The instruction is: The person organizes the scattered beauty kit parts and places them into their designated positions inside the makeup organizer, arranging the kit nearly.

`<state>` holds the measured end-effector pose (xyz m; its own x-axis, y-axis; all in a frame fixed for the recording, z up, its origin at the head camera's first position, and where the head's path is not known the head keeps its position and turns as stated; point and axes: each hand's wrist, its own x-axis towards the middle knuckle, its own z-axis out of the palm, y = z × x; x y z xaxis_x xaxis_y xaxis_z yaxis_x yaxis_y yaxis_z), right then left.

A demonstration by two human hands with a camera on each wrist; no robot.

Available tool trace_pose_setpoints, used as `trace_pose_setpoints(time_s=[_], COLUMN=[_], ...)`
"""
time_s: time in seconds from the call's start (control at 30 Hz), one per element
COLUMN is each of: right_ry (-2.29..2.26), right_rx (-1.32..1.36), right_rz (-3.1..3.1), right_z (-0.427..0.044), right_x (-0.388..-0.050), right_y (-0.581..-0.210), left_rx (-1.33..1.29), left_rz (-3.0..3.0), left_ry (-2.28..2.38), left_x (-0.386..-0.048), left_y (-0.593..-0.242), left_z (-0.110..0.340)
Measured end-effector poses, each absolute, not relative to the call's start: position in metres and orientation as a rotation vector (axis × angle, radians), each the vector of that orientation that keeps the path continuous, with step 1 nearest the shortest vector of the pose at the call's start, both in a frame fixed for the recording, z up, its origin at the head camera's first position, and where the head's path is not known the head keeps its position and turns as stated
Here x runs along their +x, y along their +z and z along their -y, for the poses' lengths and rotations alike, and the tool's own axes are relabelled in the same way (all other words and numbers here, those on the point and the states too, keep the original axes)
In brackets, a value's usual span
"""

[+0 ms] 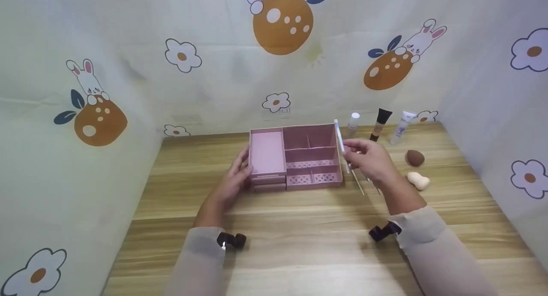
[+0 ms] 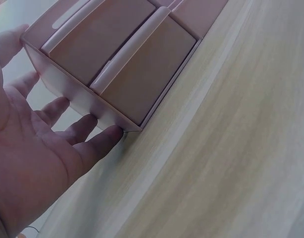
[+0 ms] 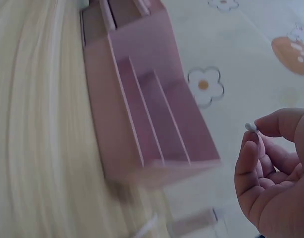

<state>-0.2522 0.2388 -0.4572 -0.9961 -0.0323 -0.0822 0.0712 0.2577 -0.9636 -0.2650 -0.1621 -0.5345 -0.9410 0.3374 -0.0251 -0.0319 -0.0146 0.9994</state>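
Observation:
A pink desktop organizer [image 1: 267, 152] with two small drawers and several open compartments stands on the wooden table. Against its left side rests my left hand [image 1: 233, 180]; in the left wrist view the extended fingertips [image 2: 110, 136] touch the side wall by the drawers. My right hand [image 1: 370, 159] pinches a slim white pen-like stick [image 1: 339, 135] between thumb and fingers, upright and tilted at the organizer's right edge. Only the small pale end of the stick [image 3: 250, 127] shows in the right wrist view. The compartments in sight hold nothing.
Behind the right hand stand a white-capped bottle [image 1: 353, 121], a black-capped tube [image 1: 381, 122] and a white tube [image 1: 402, 127]. A brown sponge [image 1: 415, 158] and a cream sponge [image 1: 418, 181] lie right. Thin sticks [image 1: 358, 184] lie under the hand. Patterned cloth [image 1: 222, 86] hangs behind.

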Motion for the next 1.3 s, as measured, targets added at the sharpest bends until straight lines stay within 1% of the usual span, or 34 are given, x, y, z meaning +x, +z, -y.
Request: trace_pose_setpoints(time_s=[0.3,0.67,1.07,1.3], right_ry=[-1.906,-1.998,-2.045,-2.029], right_rx=[0.033,0.02,-0.002,-0.017], right_rz=[-2.303,-2.144,-2.07,-2.058], right_z=[-0.184,-0.124,-0.085,-0.066], right_x=[-0.265,-0.274,-0.285,-0.29], right_y=[-0.446,-0.445,-0.44,-0.438], left_rx=[0.349,0.325,0.29,0.331], left_rz=[-1.984,-1.974,-1.968,-1.947], left_ry=[2.061,2.056,2.047,2.062], left_x=[-0.265,-0.264,-0.265,-0.265], left_y=[-0.535,-0.534,-0.534,-0.535], left_z=[0.161,0.162,0.163,0.163])
